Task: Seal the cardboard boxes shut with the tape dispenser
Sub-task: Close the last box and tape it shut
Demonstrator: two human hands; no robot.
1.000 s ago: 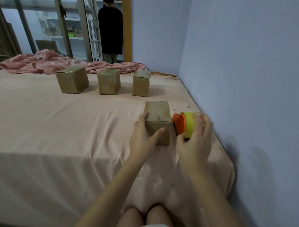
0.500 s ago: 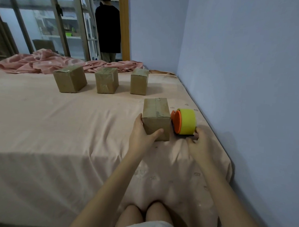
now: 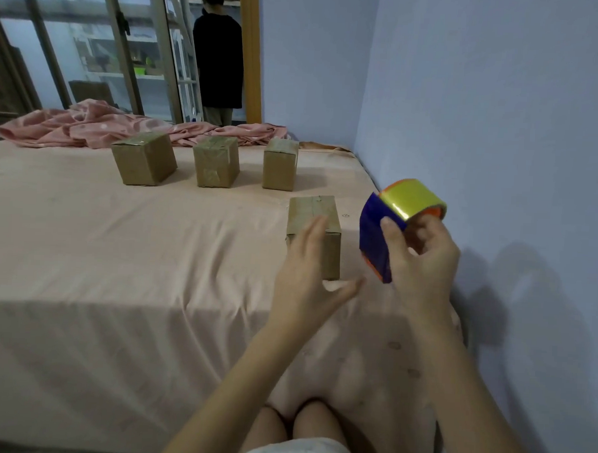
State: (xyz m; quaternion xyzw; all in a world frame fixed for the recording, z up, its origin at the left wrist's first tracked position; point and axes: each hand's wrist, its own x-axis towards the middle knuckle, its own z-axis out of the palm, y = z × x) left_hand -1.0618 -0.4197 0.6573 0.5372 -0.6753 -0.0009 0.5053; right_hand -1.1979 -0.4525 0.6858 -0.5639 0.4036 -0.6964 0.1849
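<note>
My right hand (image 3: pixel 420 269) grips the tape dispenser (image 3: pixel 390 227), a blue and orange holder with a yellow tape roll, lifted off the bed to the right of the near cardboard box (image 3: pixel 313 227). Spread open, my left hand (image 3: pixel 309 278) hovers in front of that box and covers its near left side; I cannot tell whether it touches. Three more cardboard boxes stand in a row farther back: the left box (image 3: pixel 143 158), the middle box (image 3: pixel 215 166) and the right box (image 3: pixel 280 164). Shiny tape shows on their tops.
The boxes sit on a bed with a peach sheet (image 3: pixel 118 252). A crumpled pink blanket (image 3: pixel 89 124) lies along the far edge. A blue wall (image 3: pixel 500 132) runs close on the right. A person in black (image 3: pixel 218 65) stands in the doorway beyond. My knees (image 3: pixel 299 428) show below.
My right hand has picked the dispenser up off the sheet and turned it, blue side toward me. My left hand has let go of the near box and opened.
</note>
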